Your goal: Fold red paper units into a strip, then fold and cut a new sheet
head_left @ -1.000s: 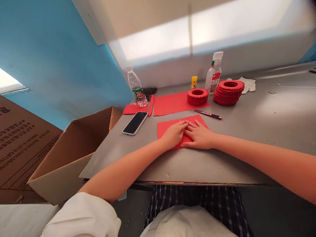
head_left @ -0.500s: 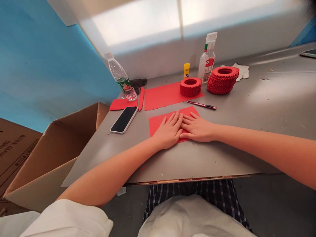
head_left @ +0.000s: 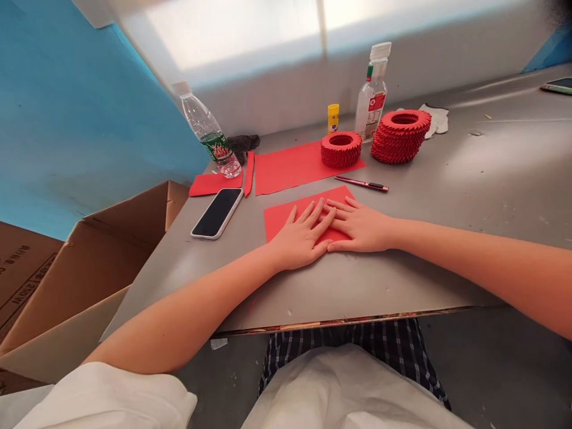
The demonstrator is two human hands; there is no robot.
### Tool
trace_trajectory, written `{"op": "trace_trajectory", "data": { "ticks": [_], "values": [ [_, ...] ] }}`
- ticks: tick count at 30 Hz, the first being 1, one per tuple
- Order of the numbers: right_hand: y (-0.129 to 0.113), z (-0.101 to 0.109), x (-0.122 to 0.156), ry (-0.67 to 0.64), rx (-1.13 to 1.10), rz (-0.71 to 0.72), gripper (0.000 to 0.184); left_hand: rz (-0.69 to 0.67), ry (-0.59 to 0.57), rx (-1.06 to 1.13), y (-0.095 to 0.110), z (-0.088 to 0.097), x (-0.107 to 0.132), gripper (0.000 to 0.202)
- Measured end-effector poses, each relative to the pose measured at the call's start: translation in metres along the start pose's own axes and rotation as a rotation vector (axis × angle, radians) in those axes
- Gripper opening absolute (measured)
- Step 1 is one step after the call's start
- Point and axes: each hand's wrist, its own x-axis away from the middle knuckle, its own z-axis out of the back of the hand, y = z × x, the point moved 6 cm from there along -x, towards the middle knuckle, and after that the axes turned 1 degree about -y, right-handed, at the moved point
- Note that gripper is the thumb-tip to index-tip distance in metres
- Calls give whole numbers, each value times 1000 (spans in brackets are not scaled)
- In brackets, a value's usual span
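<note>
A folded red paper sheet (head_left: 279, 215) lies on the grey table (head_left: 447, 196) in front of me. My left hand (head_left: 302, 238) rests flat on it, fingers spread and stretched forward. My right hand (head_left: 363, 226) lies flat beside it on the sheet's right part, fingers pointing left and touching the left hand's fingertips. Neither hand holds anything.
Behind the sheet lie a red pen (head_left: 361, 183), a larger red sheet (head_left: 290, 167) with a red paper ring (head_left: 341, 149) on it, a taller ring stack (head_left: 401, 136), a glue bottle (head_left: 370, 98), a yellow glue stick (head_left: 333, 118), a water bottle (head_left: 208, 138) and a phone (head_left: 217, 213). An open cardboard box (head_left: 89, 274) stands at the left.
My left hand has gone from curled to flat with fingers spread on the red sheet. The right hand stays flat beside it. The camera has tilted, shifting the scene left and up.
</note>
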Motion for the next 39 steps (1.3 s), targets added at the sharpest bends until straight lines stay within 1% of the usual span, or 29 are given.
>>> {"op": "trace_trajectory", "data": {
  "ticks": [2,5,10,13,18,20,22,24,25,26,28,29,31,33,36,39],
  "values": [
    [2,0,2,7,-9,1,79,-14,-2,-5,1,1,2,63],
    [8,1,9,11,0,-13,74,-70,-11,-11,4,0,4,59],
    [20,3,26,-32,61,-81,66,-122,-33,-18,5,-1,6,53],
    [29,4,42,-56,79,-160,58,-124,-43,-14,5,-1,6,52],
    [54,4,76,-62,55,-288,52,-125,-35,-9,5,1,6,51],
    [60,11,85,-48,64,-310,53,-122,-37,-6,5,1,6,51],
    [60,27,87,7,59,-339,56,-122,-41,-3,5,0,6,51],
    [52,46,76,104,1,-378,58,-131,-34,-5,5,0,6,51],
    [43,53,65,141,-51,-374,59,-137,-26,-8,5,-1,5,51],
    [32,59,51,183,-97,-359,60,-141,-14,-12,5,-1,5,52],
    [5,61,16,238,-176,-258,61,-147,19,-18,5,0,5,54],
    [-7,57,-2,247,-208,-202,61,-155,39,-18,6,0,5,54],
    [-26,43,-33,230,-257,-117,63,-184,78,-8,8,2,6,51],
    [-33,27,-52,229,-246,-112,64,-207,115,9,10,4,7,48],
    [-31,10,-58,239,-172,-140,59,-198,138,35,11,7,7,48],
    [-24,7,-53,256,-120,-214,57,-174,149,35,11,8,6,51]
  ]
}}
